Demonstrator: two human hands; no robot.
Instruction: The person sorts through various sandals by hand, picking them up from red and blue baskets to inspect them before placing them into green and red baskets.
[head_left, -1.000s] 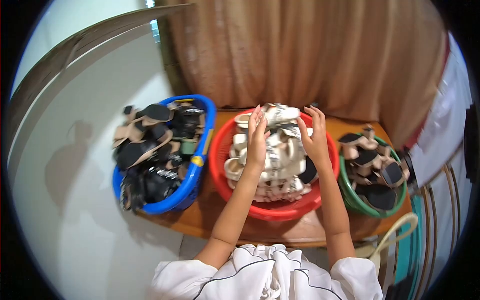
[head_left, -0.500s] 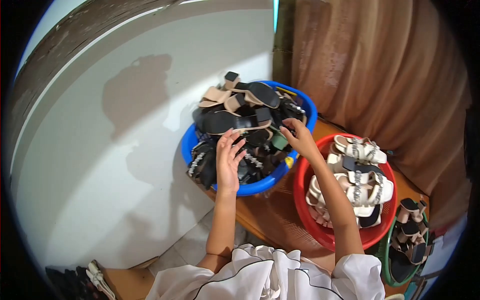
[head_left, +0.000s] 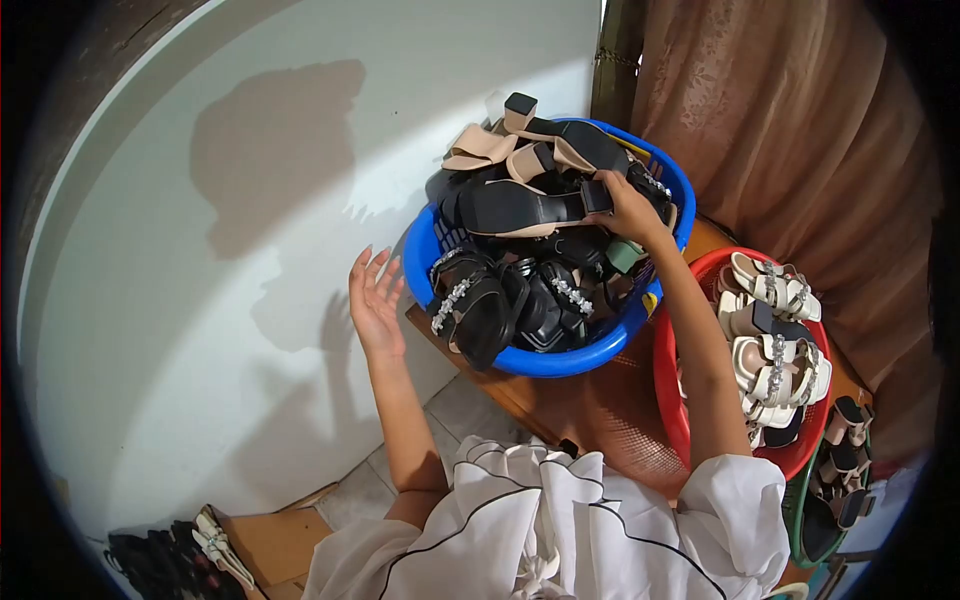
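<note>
A blue basket [head_left: 570,362] is heaped with heeled sandals. My right hand [head_left: 632,212] is at the basket's right side, its fingers closed round the black block heel of a beige sandal [head_left: 510,208] that lies sole up on the heap. Part of the grip is hidden behind the hand. To the left of the basket, apart from it, my left hand [head_left: 376,305] is raised with fingers spread and holds nothing. Black sandals with sparkling straps [head_left: 470,315] fill the front of the basket. Beige slip-on sandals [head_left: 480,148] lie at the back.
A red basket [head_left: 672,400] of white jewelled sandals stands to the right on the wooden table [head_left: 515,400]. Beyond it a green basket [head_left: 797,505] holds more sandals. Dark shoes [head_left: 160,562] lie at the lower left near cardboard [head_left: 270,545]. A white wall and brown curtain [head_left: 770,130] enclose the back.
My left hand has moved left, away from the sandals, fingers spread. My right hand has come onto the beige sandal's heel. The view has shifted, so the baskets appear further right.
</note>
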